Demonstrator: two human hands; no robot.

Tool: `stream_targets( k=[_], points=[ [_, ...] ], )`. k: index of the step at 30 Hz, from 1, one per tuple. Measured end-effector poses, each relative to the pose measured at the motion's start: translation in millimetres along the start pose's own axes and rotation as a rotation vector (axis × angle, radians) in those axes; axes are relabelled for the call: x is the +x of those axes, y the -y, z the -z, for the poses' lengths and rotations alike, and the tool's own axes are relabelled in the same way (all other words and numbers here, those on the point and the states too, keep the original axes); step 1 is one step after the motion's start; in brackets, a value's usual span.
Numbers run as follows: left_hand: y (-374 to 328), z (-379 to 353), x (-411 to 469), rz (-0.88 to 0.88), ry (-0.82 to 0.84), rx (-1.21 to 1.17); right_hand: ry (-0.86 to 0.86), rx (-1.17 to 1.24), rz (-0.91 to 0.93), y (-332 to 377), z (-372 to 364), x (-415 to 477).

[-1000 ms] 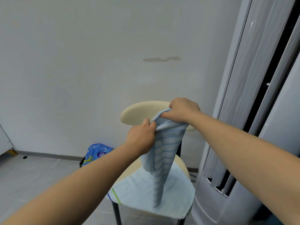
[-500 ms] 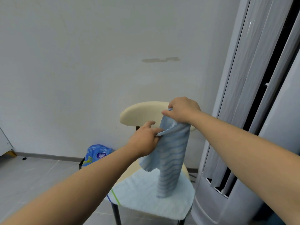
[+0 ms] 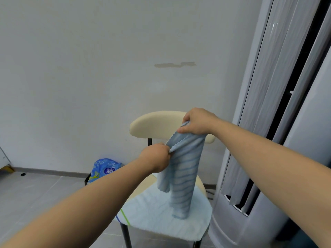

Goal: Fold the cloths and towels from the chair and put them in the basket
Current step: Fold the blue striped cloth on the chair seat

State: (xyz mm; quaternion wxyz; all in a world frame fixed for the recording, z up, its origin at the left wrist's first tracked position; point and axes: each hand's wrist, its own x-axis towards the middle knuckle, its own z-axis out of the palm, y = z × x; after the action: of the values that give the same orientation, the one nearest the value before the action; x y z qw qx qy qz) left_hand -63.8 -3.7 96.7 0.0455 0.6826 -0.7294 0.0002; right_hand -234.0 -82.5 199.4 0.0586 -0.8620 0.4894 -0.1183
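Note:
A blue striped cloth [image 3: 184, 172] hangs above the cream chair [image 3: 157, 124]. My right hand [image 3: 196, 121] pinches its top corner in front of the backrest. Lower and to the left, my left hand [image 3: 155, 157] grips the cloth's wavy top edge. The cloth's lower end touches a pale blue towel [image 3: 161, 212] that lies spread over the chair seat. No basket is in view.
A tall grey standing unit [image 3: 279, 122] rises right beside the chair. A blue plastic pack [image 3: 104, 169] in a black holder stands on the grey tiled floor by the wall, left of the chair. The white wall is close behind.
My left hand has slid down and left along the cloth's top edge, away from my right hand. The cloth has opened out wider between them.

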Motion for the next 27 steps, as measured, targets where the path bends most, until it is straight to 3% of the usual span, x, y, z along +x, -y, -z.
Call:
stream_targets(
  k=[4, 7, 14, 20, 27],
  points=[
    [10, 3, 1, 0.051, -0.087, 0.111, 0.109, -0.125, -0.091, 1, 0, -9],
    [16, 13, 2, 0.049, -0.177, 0.089, 0.012, -0.215, -0.182, 1, -3, -10],
    [26, 18, -4, -0.343, -0.089, 0.118, -0.102, -0.22, -0.379, -8, -5, -8],
    [10, 21, -9, -0.244, 0.102, 0.234, -0.108, -0.315, -0.293, -3, -10, -8],
    [21, 11, -10, -0.096, 0.127, 0.261, -0.135, -0.456, -0.22, -12, -5, -9]
  ],
)
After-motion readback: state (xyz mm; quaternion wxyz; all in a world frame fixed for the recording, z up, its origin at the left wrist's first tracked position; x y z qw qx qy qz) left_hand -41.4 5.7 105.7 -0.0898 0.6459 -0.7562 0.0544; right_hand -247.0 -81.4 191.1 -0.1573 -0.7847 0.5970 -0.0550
